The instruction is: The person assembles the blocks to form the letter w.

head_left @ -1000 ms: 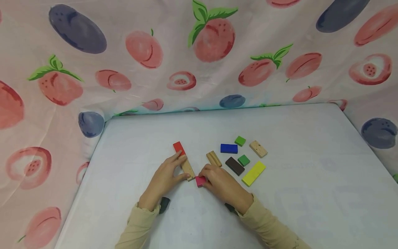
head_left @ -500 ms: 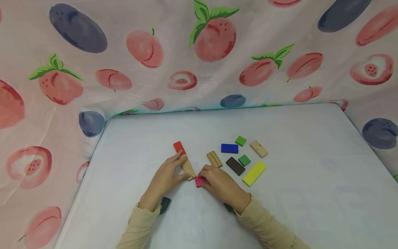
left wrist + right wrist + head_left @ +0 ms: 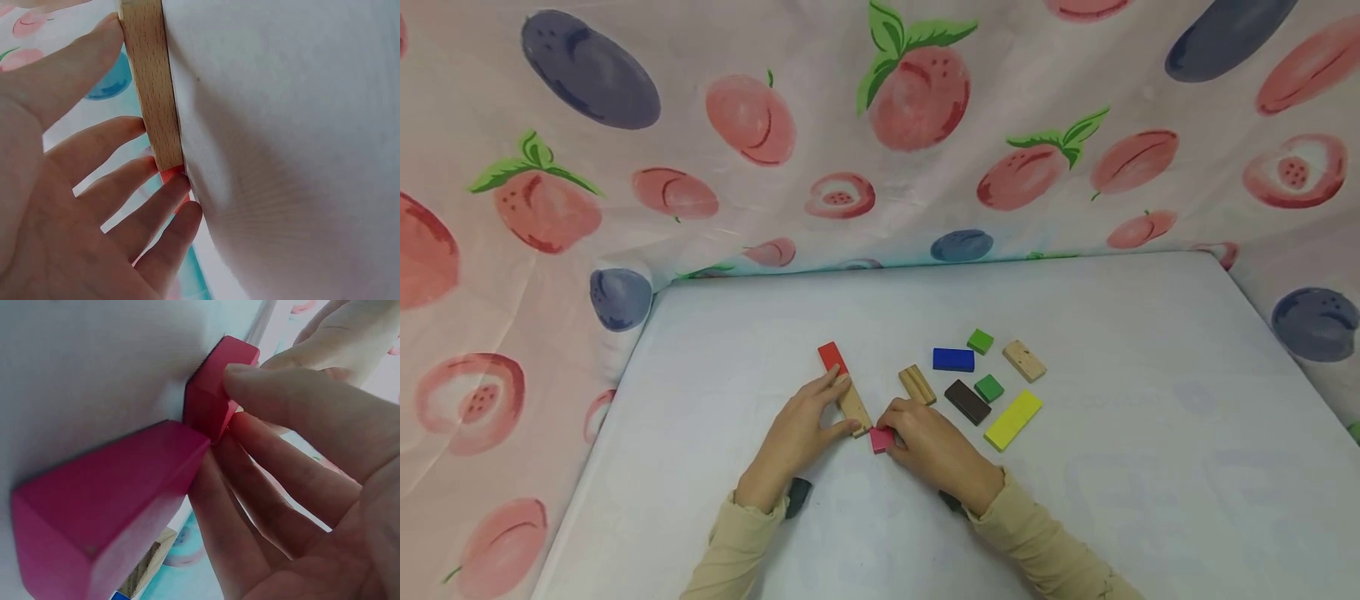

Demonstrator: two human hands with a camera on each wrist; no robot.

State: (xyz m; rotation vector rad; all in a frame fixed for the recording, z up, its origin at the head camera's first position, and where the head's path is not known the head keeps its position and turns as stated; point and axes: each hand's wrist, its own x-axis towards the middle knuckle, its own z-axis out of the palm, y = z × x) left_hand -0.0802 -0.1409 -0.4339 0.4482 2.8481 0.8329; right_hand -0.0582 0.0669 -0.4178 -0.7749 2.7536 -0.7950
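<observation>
Fruit-print fabric cloth point(image 3: 685, 58) hangs on far side of white desk point(image 3: 1150, 417). L hand point(image 3: 793, 429), fingers loosely extended, touches left side of long pale-wood rectangular block point(image 3: 852, 408); red painted rectangular block point(image 3: 832, 357) abuts its far end. R hand point(image 3: 936, 442) pinches small pink painted block point(image 3: 880, 440) btwn thumb & fingertips, nr pale one's near end. Blue rectangular block point(image 3: 953, 360) & flat yellow block point(image 3: 1013, 421) lie farther right.
</observation>
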